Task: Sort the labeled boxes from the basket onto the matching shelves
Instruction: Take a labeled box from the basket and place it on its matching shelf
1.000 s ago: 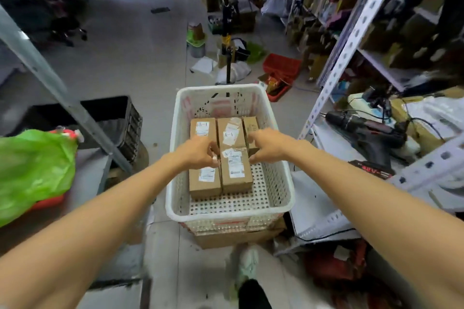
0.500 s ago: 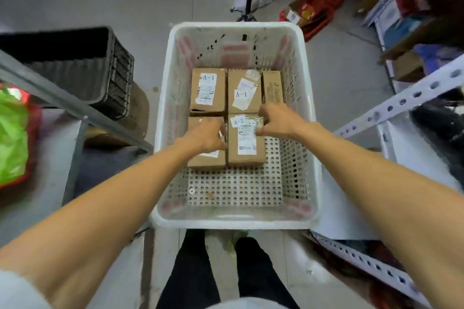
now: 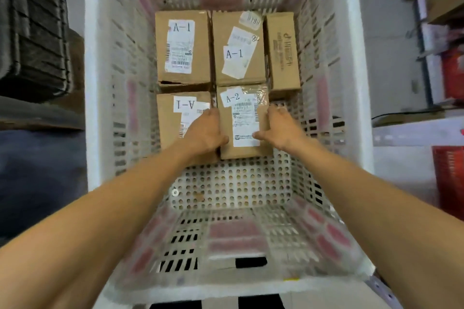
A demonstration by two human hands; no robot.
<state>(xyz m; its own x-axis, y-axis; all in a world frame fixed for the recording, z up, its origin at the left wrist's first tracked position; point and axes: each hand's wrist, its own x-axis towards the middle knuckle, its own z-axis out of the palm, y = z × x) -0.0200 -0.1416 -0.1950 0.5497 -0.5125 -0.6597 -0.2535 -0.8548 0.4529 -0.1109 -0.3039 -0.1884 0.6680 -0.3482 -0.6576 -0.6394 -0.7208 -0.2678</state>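
Observation:
A white perforated basket (image 3: 100,88) fills the view, with several brown cardboard boxes at its far end. Both hands are on the box labeled A-2 (image 3: 242,118). My left hand (image 3: 204,133) grips its left side, fingers wedged against the neighbouring box with an upside-down A-1 label (image 3: 173,118). My right hand (image 3: 282,128) grips its right side, thumb lying on the top label. Behind stand two boxes labeled A-1, one on the left (image 3: 182,47) and one in the middle (image 3: 238,50). A narrow box (image 3: 282,52) stands on its side at the right.
A black plastic crate (image 3: 32,40) sits left of the basket. Grey shelf boards lie at the left (image 3: 37,118) and at the right (image 3: 414,130), with a red basket (image 3: 449,178) and cardboard on the right shelving. The near half of the basket floor holds no boxes.
The view has closed in over the basket. Both hands slid from the near boxes' tops to the two sides of the A-2 box.

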